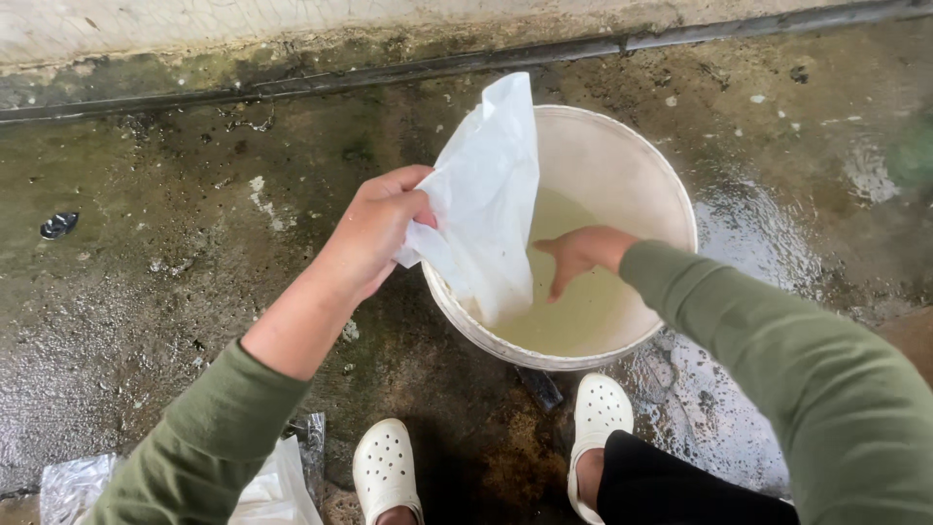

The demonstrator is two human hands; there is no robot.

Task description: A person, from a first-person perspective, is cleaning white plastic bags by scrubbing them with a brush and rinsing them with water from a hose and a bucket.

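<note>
Left hand [374, 233]: grip closed on the edge of a white cloth [486, 199], held up over the bucket rim.
White cloth: hangs slack, its lower end inside the bucket, near the water.
Right hand [580, 255]: fingers loosely spread and pointing down inside the bucket, holding nothing; whether they touch the water cannot be told.
Bucket [671, 190]: white, round, on the floor, part full of cloudy yellowish water [583, 311].
Packages: clear plastic wrapper [73, 484] with white contents, lower left.
Floor [175, 292]: wet, stained concrete; dark pipe [292, 83] along the wall.
Feet: white perforated clogs [386, 469].
</note>
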